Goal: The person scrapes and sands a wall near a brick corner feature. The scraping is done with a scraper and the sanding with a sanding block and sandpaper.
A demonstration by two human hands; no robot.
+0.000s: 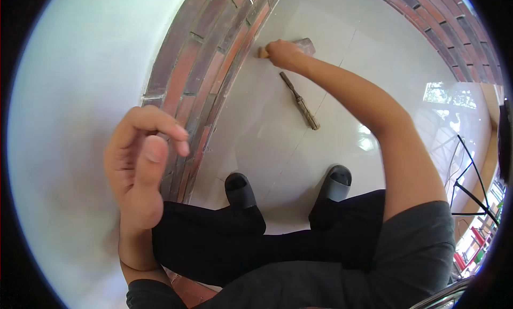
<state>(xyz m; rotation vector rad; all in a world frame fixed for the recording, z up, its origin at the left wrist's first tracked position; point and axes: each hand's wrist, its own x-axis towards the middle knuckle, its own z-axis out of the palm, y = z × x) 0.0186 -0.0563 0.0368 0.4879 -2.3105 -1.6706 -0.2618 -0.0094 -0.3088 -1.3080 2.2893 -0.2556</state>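
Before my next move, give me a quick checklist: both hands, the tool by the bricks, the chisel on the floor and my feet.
1. Right hand closed on the wooden-handled tool beside the brick strip: ok.
2. Left hand holds nothing, fingers curled, raised near the white wall: ok.
3. Chisel lies flat on the tiled floor, apart from both hands: ok.
4. Sandals stand clear of the chisel: ok.
5. What kind of head the tool has: cannot tell, as the hand covers most of it.
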